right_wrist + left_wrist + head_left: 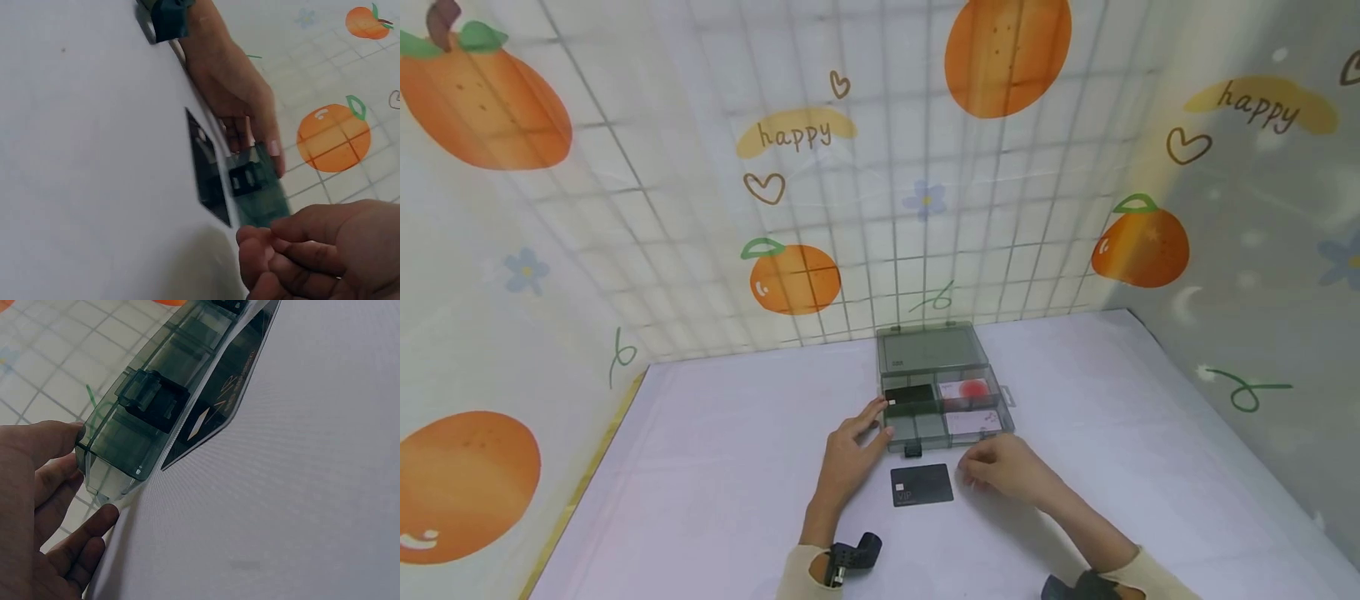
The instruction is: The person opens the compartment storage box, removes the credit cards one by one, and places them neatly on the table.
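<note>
The left hand (844, 460), fingers spread, touches the compartment box (931, 427). The right hand (1009, 472), fingers curled together, is beside the black card (925, 483).

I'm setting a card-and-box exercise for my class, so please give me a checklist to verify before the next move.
1. Lid open: ok; it is tipped back behind the compartments.
2. Left hand on the compartment box: ok; it touches the left side.
3. Black VIP card flat and face up: ok; its lettering shows.
4. All cards in the box: not ok; the VIP card lies on the table in front.
5. Right hand off that card: ok; just to its right.
6. Right hand empty: cannot tell for sure; curled, nothing showing in it.
</note>
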A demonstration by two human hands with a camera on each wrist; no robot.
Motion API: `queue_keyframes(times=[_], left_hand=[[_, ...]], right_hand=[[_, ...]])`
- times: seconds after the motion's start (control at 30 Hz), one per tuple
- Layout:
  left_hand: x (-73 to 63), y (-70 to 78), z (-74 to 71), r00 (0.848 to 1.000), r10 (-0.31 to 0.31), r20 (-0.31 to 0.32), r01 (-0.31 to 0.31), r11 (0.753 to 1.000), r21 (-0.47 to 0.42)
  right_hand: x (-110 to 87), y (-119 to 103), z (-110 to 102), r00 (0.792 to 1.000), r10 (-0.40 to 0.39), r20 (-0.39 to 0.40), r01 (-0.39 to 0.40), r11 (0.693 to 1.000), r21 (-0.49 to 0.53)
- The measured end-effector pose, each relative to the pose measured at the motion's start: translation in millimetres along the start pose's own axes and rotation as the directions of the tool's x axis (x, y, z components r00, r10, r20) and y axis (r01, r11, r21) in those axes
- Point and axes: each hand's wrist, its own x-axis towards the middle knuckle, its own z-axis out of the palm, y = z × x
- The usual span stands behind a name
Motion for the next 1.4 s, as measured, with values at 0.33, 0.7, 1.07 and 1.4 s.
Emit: queue_keyframes(times=[0.33, 0.7, 1.07, 1.4], left_hand=[[0.8, -3.1, 0.1, 0.999, -0.043, 0.017, 0.043, 0.999, -0.008], [-4.3, 3.7, 2.3, 0.999, -0.040, 0.019, 0.040, 0.999, -0.002], [-1.5, 4.2, -3.3, 0.999, -0.043, 0.017, 0.043, 0.999, -0.014], [-1.1, 2.3, -2.5, 0.999, -0.042, 0.014, 0.042, 0.999, -0.012]], right_hand=[[23.2, -15.4, -32.8, 0.993, -0.101, -0.054, 0.098, 0.994, -0.051], [65.1, -25.7, -48.8, 0.989, -0.107, -0.098, 0.093, 0.986, -0.137], [107.1, -26.4, -35.4, 0.994, -0.083, -0.073, 0.074, 0.990, -0.120], [121.0, -21.5, -26.7, 0.996, -0.041, -0.079, 0.029, 0.988, -0.154]])
